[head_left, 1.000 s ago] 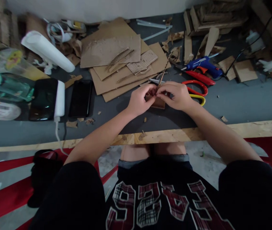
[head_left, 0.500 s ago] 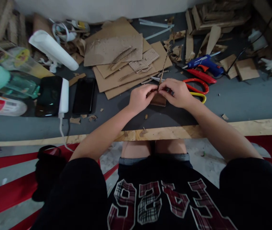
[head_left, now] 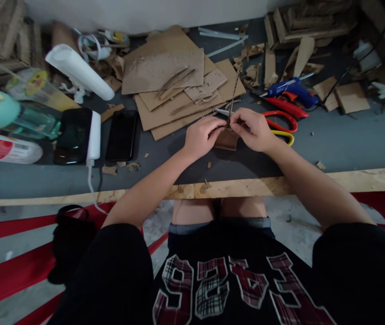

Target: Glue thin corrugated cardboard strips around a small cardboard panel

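Note:
My left hand (head_left: 203,136) and my right hand (head_left: 253,129) meet over the dark table, fingers pinched on the lower end of a thin corrugated cardboard strip (head_left: 235,90) that stands up and leans slightly right. Below the fingertips lies a small brown cardboard piece (head_left: 226,139), partly covered by the hands; whether the strip is joined to it cannot be made out. Scissors with red and yellow handles (head_left: 291,121) lie beside my right hand, their blades partly hidden behind it. A stack of cardboard sheets (head_left: 165,72) lies beyond my left hand.
A blue glue gun (head_left: 294,90) and a red tool (head_left: 285,106) lie to the right. A black phone (head_left: 122,135), a white power bank (head_left: 93,136), bottles (head_left: 7,146) and a paper roll (head_left: 79,71) are at left. The wooden table edge (head_left: 219,188) runs in front.
The view has shifted slightly. My right hand's fingers have moved a little on the strip, and more of the small brown piece shows; both hands stay pinched.

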Demonstrator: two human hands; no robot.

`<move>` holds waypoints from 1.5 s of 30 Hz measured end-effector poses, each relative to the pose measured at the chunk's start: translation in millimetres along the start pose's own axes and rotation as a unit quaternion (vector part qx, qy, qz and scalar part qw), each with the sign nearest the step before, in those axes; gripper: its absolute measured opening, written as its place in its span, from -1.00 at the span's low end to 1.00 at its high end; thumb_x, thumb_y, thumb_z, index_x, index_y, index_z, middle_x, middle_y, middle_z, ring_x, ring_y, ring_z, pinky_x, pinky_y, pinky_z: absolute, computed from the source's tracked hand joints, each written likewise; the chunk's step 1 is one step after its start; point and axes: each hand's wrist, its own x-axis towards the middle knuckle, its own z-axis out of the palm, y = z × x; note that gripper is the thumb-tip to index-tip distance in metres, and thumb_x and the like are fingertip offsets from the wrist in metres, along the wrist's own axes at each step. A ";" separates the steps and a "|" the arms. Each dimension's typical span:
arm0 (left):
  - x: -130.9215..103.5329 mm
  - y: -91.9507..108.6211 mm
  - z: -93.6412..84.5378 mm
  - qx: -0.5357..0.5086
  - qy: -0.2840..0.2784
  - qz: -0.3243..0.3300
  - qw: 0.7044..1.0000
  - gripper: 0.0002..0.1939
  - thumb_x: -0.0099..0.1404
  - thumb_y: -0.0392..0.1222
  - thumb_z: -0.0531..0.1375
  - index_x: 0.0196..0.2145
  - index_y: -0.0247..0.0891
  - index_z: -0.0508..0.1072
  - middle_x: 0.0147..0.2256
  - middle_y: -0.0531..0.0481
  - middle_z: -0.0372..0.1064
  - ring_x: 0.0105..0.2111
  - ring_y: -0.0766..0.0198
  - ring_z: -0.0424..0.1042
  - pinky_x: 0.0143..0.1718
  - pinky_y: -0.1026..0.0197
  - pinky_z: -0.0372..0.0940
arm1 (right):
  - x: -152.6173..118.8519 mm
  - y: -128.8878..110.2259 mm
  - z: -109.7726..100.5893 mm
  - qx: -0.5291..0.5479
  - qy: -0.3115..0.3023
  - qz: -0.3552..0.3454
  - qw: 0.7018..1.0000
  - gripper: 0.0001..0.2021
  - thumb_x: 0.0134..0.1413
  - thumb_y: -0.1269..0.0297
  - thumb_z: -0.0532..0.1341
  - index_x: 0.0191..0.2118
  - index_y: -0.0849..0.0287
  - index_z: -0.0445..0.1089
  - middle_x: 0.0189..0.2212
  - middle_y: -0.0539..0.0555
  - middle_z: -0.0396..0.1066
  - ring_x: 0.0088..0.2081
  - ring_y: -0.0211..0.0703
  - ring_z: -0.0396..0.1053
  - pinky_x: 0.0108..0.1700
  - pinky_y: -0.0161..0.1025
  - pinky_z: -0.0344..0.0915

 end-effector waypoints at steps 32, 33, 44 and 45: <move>1.3 -12.4 9.4 -0.305 0.193 -0.113 0.926 -0.50 0.38 0.25 0.08 -0.51 -0.21 0.29 -0.62 0.15 0.13 -0.62 0.46 0.25 -0.55 0.34 0.19 | -3.9 0.2 -5.9 -0.223 0.094 0.088 0.966 -0.71 0.26 0.24 0.13 0.03 0.08 0.48 -0.03 0.11 0.52 0.04 0.01 0.46 0.14 0.00 0.37; 2.8 -15.5 10.8 -0.312 0.218 -0.138 0.914 -0.45 0.34 0.32 0.07 -0.53 -0.21 0.26 -0.63 0.16 0.08 -0.64 0.46 0.22 -0.57 0.34 0.20 | -4.2 1.0 -7.1 -0.227 0.096 0.091 0.965 -0.71 0.26 0.24 0.13 0.02 0.07 0.48 -0.05 0.11 0.54 0.01 0.01 0.47 0.10 -0.02 0.39; 14.9 -17.1 10.0 -0.406 0.247 -0.222 0.851 -0.40 0.18 0.46 0.14 -0.51 -0.16 0.18 -0.70 0.23 0.05 -0.75 0.48 0.13 -0.75 0.34 0.06 | -10.9 -6.3 -0.2 -0.212 0.004 0.035 0.977 -0.62 0.36 0.02 0.05 -0.07 0.12 0.53 -0.29 0.08 0.61 -0.34 -0.16 0.54 -0.37 -0.27 0.30; 15.0 -16.0 9.5 -0.412 0.232 -0.220 0.853 -0.39 0.15 0.48 0.16 -0.49 -0.17 0.22 -0.70 0.23 0.09 -0.75 0.48 0.14 -0.75 0.34 0.06 | -11.1 -6.4 1.1 -0.213 -0.005 0.031 0.977 -0.60 0.37 0.02 0.03 -0.11 0.12 0.53 -0.29 0.08 0.61 -0.33 -0.15 0.54 -0.37 -0.27 0.29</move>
